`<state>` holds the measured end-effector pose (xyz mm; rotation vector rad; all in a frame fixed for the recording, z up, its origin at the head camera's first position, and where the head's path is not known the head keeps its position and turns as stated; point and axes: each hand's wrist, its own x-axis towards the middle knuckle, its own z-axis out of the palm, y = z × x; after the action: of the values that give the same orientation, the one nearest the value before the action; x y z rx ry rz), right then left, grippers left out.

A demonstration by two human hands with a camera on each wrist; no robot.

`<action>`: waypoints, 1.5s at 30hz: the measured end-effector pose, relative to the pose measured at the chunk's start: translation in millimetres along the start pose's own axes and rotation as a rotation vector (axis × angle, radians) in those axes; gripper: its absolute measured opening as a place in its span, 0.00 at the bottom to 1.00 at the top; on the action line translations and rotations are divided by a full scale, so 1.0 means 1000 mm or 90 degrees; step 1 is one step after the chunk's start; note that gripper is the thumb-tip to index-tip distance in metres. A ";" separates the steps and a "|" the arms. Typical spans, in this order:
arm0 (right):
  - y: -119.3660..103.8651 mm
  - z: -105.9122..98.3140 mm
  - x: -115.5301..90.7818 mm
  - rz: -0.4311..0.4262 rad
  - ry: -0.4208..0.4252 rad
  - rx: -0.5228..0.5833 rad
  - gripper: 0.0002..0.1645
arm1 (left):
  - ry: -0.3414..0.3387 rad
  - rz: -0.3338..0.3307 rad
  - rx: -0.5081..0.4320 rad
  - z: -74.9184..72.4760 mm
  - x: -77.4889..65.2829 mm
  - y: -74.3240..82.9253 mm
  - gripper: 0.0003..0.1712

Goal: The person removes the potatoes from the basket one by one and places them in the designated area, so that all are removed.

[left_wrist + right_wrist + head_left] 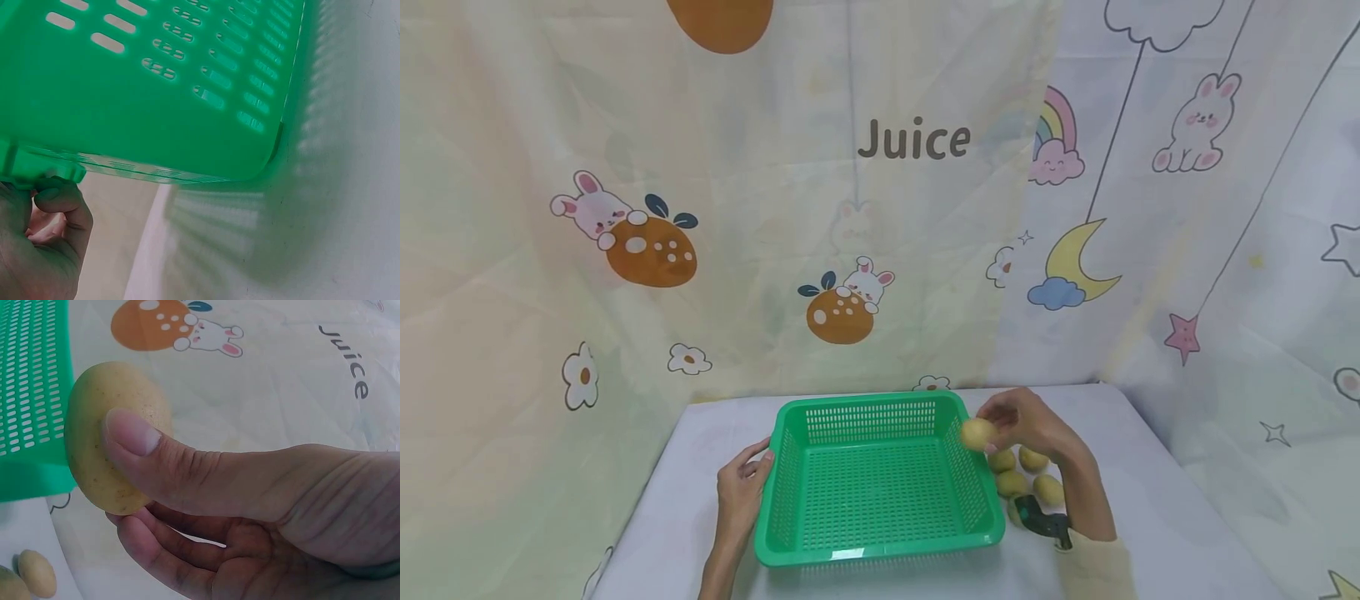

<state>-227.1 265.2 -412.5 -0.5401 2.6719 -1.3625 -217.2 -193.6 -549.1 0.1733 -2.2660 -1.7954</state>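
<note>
A green plastic basket [880, 552] with slotted walls stands on the white table, nothing inside it. My left hand [741, 493] grips its left rim; in the left wrist view the curled fingers [65, 203] sit under the rim's edge. Over at the right rim, my right hand [1030, 423] pinches a pale yellow potato [977, 434] between thumb and fingers. The right wrist view shows the thumb pressed across this potato [94, 450], next to the basket wall [34, 394]. Several more potatoes [1012, 484] lie on the table right of the basket, below the right hand.
A black wrist-camera mount [1041, 518] on the right wrist covers part of the potato group. White cloth covers the table [1157, 500]. Printed curtains [760, 333] with rabbits and fruit hang behind and at both sides.
</note>
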 end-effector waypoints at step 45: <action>0.069 -0.025 -0.067 0.161 0.057 -0.026 0.27 | 0.000 -0.014 0.007 0.001 0.000 0.001 0.22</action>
<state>-189.1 345.4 -457.3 -0.1390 2.7283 -1.2904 -217.6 -192.8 -548.4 0.2000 -2.2829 -1.7945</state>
